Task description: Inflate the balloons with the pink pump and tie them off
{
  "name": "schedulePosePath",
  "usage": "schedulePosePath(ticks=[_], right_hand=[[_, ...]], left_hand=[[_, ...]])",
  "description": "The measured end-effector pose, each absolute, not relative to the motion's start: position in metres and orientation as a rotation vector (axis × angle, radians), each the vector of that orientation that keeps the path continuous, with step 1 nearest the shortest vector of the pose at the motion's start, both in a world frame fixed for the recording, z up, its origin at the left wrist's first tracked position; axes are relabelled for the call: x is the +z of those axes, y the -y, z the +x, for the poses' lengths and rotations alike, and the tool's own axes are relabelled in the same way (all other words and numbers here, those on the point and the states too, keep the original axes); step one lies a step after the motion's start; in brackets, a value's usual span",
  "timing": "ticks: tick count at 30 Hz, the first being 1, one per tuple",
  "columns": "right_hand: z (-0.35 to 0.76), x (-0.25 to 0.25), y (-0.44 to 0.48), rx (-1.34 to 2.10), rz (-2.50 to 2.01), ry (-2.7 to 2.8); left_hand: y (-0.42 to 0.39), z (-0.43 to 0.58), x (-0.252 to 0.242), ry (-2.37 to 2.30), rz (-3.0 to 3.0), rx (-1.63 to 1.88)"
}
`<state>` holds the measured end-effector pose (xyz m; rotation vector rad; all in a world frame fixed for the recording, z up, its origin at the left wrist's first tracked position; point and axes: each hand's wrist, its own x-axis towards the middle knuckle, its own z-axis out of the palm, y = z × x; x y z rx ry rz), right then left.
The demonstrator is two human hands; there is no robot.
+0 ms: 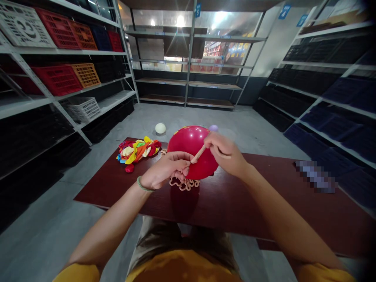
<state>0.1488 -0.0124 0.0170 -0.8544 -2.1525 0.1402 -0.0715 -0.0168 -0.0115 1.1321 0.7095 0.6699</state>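
A large inflated red balloon (190,138) is in front of me, above the table. My left hand (173,166) is closed at the balloon's near side, with its fingertips pinched about where the neck lies; the neck itself is mostly hidden. From those fingertips a tan rubber band (200,152) stretches up to my right hand (225,152), whose fingers are closed on its other end. Beneath the balloon, several loose tan rubber bands (188,185) lie in a curly heap on the dark red table (235,207).
A pile of limp coloured balloons (138,150) lies on the table's left. A pale balloon (160,128) and a lilac balloon (214,128) rest on the floor beyond. At right is a pixelated object (315,177). Shelves with crates (60,79) line the sides.
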Motion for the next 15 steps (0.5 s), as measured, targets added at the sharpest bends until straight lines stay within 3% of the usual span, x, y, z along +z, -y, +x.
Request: schedulePosePath(ticks=[7, 15], right_hand=[[0.136, 0.026, 0.014, 0.209, -1.040, 2.257], [0.155, 0.034, 0.023, 0.913, -0.908, 2.150]], left_hand=[[0.011, -0.074, -0.010, -0.687, 1.344, 0.497], [0.005, -0.083, -0.025, -0.717, 1.031, 0.594]])
